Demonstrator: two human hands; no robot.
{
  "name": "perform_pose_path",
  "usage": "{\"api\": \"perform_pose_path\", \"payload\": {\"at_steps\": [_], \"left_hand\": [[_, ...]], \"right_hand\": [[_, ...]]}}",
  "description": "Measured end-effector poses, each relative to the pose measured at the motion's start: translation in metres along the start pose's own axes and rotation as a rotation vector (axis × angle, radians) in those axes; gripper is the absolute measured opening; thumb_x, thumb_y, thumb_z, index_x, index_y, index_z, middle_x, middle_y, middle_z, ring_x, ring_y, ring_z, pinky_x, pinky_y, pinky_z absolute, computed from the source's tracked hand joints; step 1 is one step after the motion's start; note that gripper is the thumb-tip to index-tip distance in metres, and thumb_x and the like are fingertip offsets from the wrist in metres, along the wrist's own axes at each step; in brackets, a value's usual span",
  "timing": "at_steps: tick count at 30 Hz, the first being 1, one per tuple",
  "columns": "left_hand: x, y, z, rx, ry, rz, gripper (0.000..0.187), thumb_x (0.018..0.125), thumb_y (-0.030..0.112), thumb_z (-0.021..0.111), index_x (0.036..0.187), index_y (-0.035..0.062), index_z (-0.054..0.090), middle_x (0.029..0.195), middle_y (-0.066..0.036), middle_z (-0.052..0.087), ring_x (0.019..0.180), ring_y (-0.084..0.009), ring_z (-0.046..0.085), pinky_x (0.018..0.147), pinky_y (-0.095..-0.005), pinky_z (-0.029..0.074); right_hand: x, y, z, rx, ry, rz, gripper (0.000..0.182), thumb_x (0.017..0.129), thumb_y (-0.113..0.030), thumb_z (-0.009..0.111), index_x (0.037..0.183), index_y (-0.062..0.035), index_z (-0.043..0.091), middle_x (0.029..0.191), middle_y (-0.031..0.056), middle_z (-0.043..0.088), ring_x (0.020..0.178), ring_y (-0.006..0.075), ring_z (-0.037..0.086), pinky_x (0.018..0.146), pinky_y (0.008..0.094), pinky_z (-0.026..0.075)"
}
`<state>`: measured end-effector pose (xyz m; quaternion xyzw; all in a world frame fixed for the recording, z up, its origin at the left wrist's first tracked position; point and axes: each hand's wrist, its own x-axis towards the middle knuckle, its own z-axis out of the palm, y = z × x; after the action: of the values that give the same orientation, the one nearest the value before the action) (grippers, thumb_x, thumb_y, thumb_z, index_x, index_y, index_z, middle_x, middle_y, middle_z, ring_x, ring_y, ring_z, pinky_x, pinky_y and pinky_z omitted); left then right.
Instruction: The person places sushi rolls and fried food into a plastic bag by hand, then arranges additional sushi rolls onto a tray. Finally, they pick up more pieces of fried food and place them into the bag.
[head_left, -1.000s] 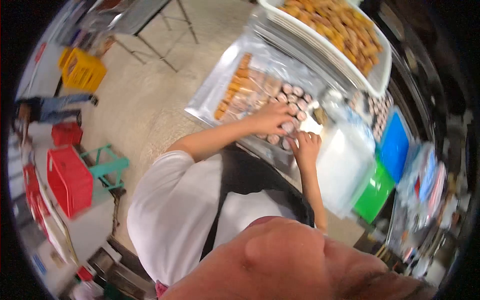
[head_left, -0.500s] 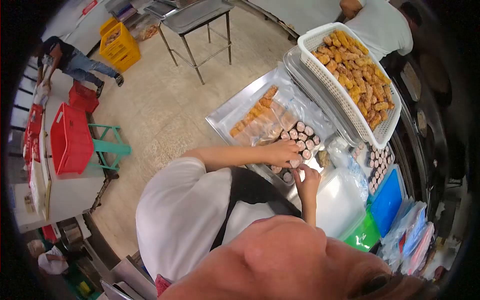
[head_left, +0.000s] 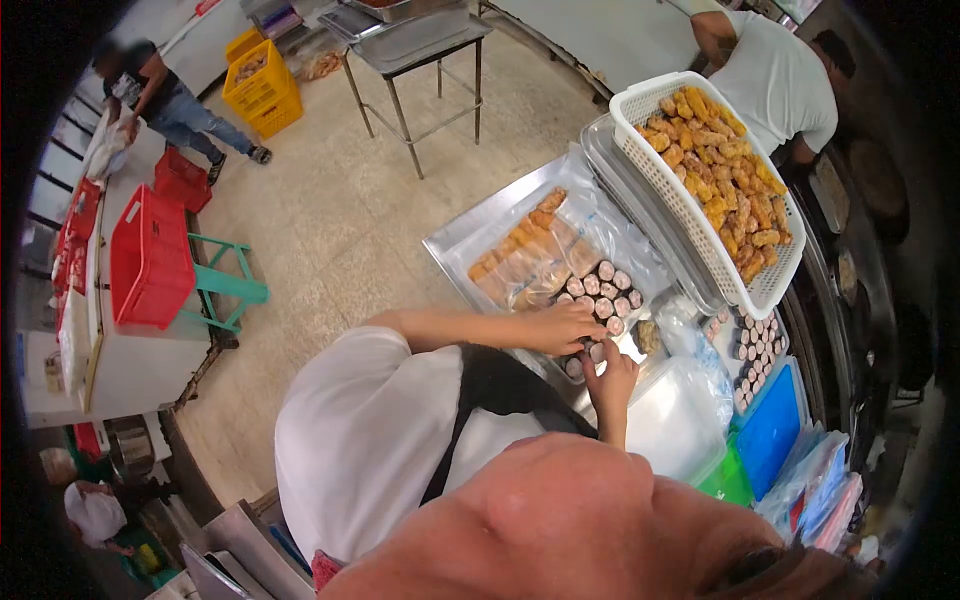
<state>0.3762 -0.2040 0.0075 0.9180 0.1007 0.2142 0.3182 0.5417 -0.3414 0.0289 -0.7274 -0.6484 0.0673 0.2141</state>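
Moved: right hand (head_left: 614, 381), nearer left hand (head_left: 560, 328). Both curled at seaweed-wrapped rolls (head_left: 615, 325), grip unclear. Rolls: probably light, soft; best held by wrapped sides.

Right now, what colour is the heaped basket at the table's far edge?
The basket is white; the head view, the only one, shows it clearly.
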Motion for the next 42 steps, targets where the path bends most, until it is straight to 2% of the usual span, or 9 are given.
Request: {"api": "perform_pose_path", "payload": {"at_steps": [13,19,22,25,29,33,36,39,42], "left_hand": [[-0.018,0.006,-0.006,0.216,-0.008,0.014,0.034,0.081,0.031,0.074,0.107,0.0087,0.069,0.133,-0.015,0.055,0.131,-0.0329,0.046,0.103,-0.0488,0.038],[-0.020,0.007,-0.005,0.243,-0.035,0.005,0.035,0.085,0.031,0.072,0.109,0.0062,0.070,0.143,-0.017,0.049,0.138,-0.0356,0.041,0.107,-0.0515,0.036],[-0.017,0.007,-0.004,0.238,-0.056,-0.018,0.033,0.085,0.031,0.071,0.106,0.0056,0.071,0.144,-0.017,0.048,0.139,-0.0363,0.039,0.109,-0.0523,0.035],[-0.017,0.010,-0.007,0.211,-0.057,-0.047,0.034,0.084,0.030,0.072,0.107,0.0055,0.071,0.146,-0.018,0.048,0.141,-0.0362,0.038,0.111,-0.0514,0.033],[-0.017,0.010,-0.007,0.202,-0.046,-0.048,0.035,0.083,0.030,0.073,0.108,0.0055,0.071,0.146,-0.018,0.048,0.141,-0.0357,0.038,0.112,-0.0508,0.032],[-0.017,0.008,-0.004,0.210,-0.034,-0.041,0.035,0.082,0.030,0.073,0.107,0.0058,0.071,0.146,-0.018,0.049,0.140,-0.0357,0.038,0.112,-0.0511,0.032],[-0.017,0.010,-0.005,0.228,-0.045,-0.047,0.034,0.082,0.029,0.072,0.107,0.0058,0.071,0.146,-0.019,0.048,0.140,-0.0360,0.039,0.112,-0.0512,0.032],[-0.018,0.009,-0.004,0.222,-0.012,-0.028,0.031,0.083,0.027,0.070,0.105,0.0057,0.070,0.147,-0.019,0.048,0.139,-0.0363,0.040,0.112,-0.0514,0.032],[-0.018,0.007,-0.001,0.209,0.012,-0.020,0.028,0.084,0.024,0.069,0.105,0.0057,0.070,0.147,-0.019,0.048,0.139,-0.0366,0.040,0.111,-0.0516,0.032]], "right_hand": [[0.000,0.002,-0.001,0.295,-0.042,0.019,0.049,0.081,-0.022,0.077,0.125,-0.0089,0.060,0.100,0.0161,0.073,0.075,0.0345,0.068,0.068,0.0424,0.053],[0.004,-0.008,-0.012,0.382,-0.220,0.285,0.045,0.083,-0.020,0.076,0.124,-0.0089,0.060,0.107,0.0187,0.072,0.098,0.0389,0.069,0.083,0.0425,0.054],[0.001,-0.010,-0.005,0.455,-0.081,0.234,0.045,0.083,-0.020,0.077,0.123,-0.0086,0.062,0.063,0.0039,0.055,0.050,0.0120,0.046,0.049,0.0300,0.040],[-0.001,0.004,0.016,0.388,0.017,0.114,0.043,0.083,-0.021,0.077,0.123,-0.0087,0.062,0.059,0.0028,0.051,0.051,0.0118,0.046,0.050,0.0299,0.040],[-0.003,0.007,0.017,0.364,0.021,0.108,0.044,0.084,-0.022,0.077,0.123,-0.0089,0.062,0.061,0.0041,0.055,0.052,0.0148,0.051,0.051,0.0314,0.042],[0.004,-0.014,-0.011,0.379,-0.192,0.296,0.048,0.085,-0.025,0.075,0.127,-0.0068,0.060,0.111,0.0205,0.070,0.091,0.0382,0.069,0.078,0.0422,0.055],[0.002,-0.004,0.005,0.345,0.020,0.106,0.047,0.084,-0.025,0.077,0.125,-0.0092,0.062,0.061,0.0076,0.059,0.051,0.0186,0.056,0.051,0.0342,0.045],[0.002,-0.006,-0.003,0.381,-0.145,0.239,0.049,0.085,-0.023,0.073,0.129,-0.0075,0.059,0.111,0.0211,0.070,0.096,0.0401,0.069,0.081,0.0437,0.055],[0.002,-0.006,-0.003,0.365,-0.174,0.261,0.050,0.085,-0.023,0.073,0.130,-0.0069,0.058,0.112,0.0223,0.070,0.099,0.0403,0.068,0.083,0.0442,0.055]]}}
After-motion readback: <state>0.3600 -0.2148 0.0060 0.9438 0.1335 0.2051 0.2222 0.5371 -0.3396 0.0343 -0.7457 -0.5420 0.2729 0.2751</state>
